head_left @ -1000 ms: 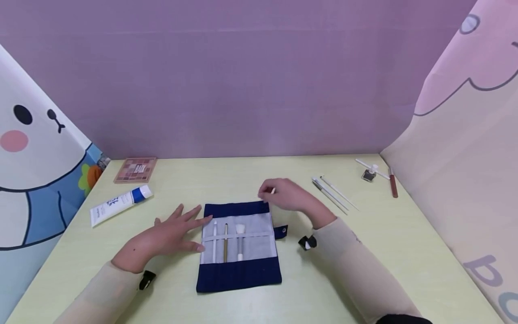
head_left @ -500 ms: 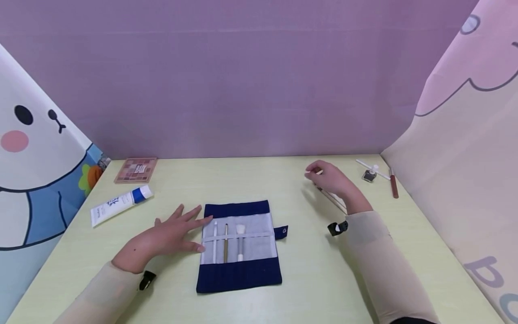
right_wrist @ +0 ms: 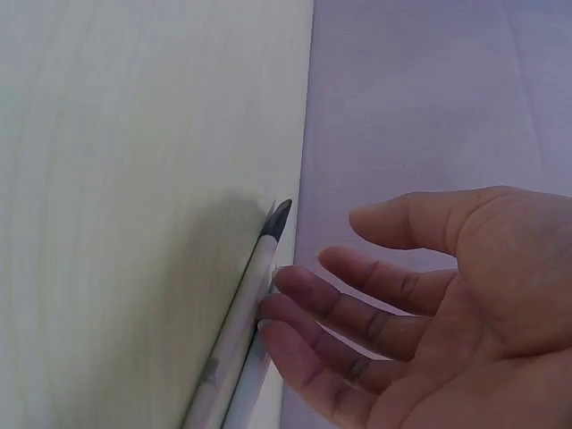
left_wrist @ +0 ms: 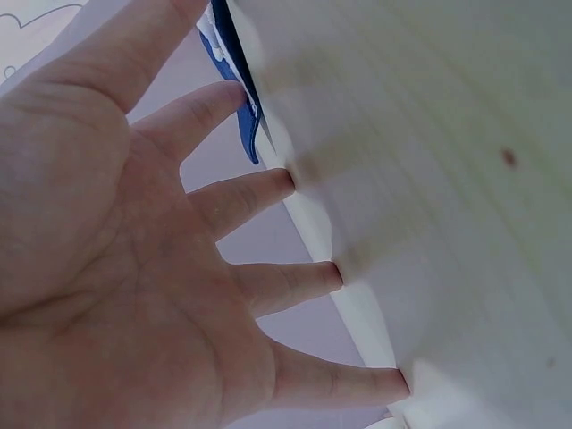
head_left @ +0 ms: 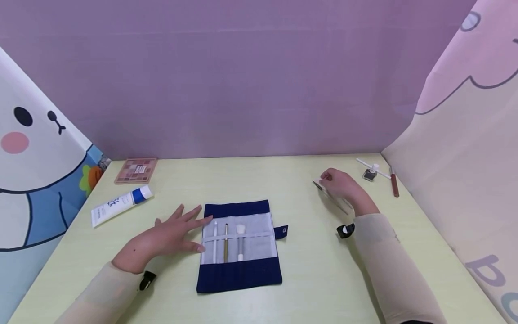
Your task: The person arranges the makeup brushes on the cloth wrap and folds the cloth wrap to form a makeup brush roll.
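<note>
A navy roll-up brush case (head_left: 238,275) with a grey lining lies unrolled on the table. Under its strap sit a white stick (head_left: 215,245), a gold-handled brush (head_left: 225,247) and a white-bristled makeup brush (head_left: 240,243). My left hand (head_left: 171,234) rests with fingers spread, thumb and forefinger at the case's left edge. Farther right, my right hand (head_left: 341,185) hangs over slender light-handled brushes. In the right wrist view its fingers are loosely bent, thumb apart, with fingertips right beside a dark-tipped brush (right_wrist: 237,313). The hand partly hides these brushes in the head view.
A white tube with a blue band (head_left: 121,204) and a pink palette (head_left: 136,171) lie at the left. At the far right are a small dark bottle (head_left: 369,174), a white stick (head_left: 363,163) and a red-brown handled brush (head_left: 394,183). The case's snap tab (head_left: 281,232) sticks out rightward.
My right hand has gone from the case's upper right corner across to the loose brushes at the right, dipping slightly toward them. The left hand and the case stay put.
</note>
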Available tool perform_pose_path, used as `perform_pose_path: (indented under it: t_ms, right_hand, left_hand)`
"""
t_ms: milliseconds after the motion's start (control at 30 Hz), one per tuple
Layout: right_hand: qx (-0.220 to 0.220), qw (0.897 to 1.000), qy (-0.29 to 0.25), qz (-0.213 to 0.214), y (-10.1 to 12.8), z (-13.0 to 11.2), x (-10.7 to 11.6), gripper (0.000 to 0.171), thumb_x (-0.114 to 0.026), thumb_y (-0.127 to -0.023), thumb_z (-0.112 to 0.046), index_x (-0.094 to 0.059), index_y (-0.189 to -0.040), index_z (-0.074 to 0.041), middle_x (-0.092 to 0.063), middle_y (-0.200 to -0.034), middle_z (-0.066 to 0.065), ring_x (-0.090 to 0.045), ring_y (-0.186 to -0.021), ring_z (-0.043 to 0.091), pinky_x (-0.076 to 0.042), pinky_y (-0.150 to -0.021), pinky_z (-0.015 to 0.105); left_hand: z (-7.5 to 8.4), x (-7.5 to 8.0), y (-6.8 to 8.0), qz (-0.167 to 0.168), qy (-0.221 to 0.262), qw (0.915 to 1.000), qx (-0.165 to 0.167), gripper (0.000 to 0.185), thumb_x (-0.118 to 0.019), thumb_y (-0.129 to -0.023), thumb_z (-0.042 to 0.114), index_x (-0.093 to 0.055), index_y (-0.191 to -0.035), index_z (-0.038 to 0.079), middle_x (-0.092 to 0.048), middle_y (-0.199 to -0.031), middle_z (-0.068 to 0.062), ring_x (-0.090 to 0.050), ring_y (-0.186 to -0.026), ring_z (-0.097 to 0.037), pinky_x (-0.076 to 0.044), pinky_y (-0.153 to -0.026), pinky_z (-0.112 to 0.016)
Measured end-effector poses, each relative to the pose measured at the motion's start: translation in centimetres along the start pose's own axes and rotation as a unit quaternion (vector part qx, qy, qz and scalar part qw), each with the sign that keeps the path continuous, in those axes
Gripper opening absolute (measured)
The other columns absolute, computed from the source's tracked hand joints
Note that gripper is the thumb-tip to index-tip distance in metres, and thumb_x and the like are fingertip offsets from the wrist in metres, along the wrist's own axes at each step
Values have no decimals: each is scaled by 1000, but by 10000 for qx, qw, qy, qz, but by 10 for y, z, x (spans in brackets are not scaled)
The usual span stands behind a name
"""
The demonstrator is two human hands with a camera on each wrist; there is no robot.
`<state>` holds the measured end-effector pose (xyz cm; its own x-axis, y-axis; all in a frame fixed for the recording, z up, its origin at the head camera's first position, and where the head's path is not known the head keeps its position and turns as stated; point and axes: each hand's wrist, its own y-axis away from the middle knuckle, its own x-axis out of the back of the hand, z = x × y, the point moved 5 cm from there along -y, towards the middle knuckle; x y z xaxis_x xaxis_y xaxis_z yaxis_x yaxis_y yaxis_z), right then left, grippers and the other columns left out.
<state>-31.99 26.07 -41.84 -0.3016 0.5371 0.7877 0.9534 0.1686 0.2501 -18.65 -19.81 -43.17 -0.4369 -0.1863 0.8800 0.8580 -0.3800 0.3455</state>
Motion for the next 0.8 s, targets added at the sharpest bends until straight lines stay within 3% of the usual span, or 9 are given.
perform_pose_path:
  t_ms: [333,800]
  right_hand:
    - [156,9984,538,-123,-5,-1,-10,43,-58,-100,-7,-56,-141,5,-64,-137,29,-64,-124,44,-53,-108,59]
    - [214,9979,602,-44,-9,-10,-18,44,-66,-97,-11,-59,-137,5,-70,-130,27,-69,-115,38,-55,-104,55]
  left_hand:
    - [1,1,1,2,48,10000,-22,88,-75,-89,65,-41,-165,37,-19,-181,-15,-6,-161,-64,-10,-103,-100]
    - [3,0,3,37,97,9999,-29,88,-76,-89,64,-42,-165,35,-19,-181,-15,-6,-161,-64,-10,-103,-100]
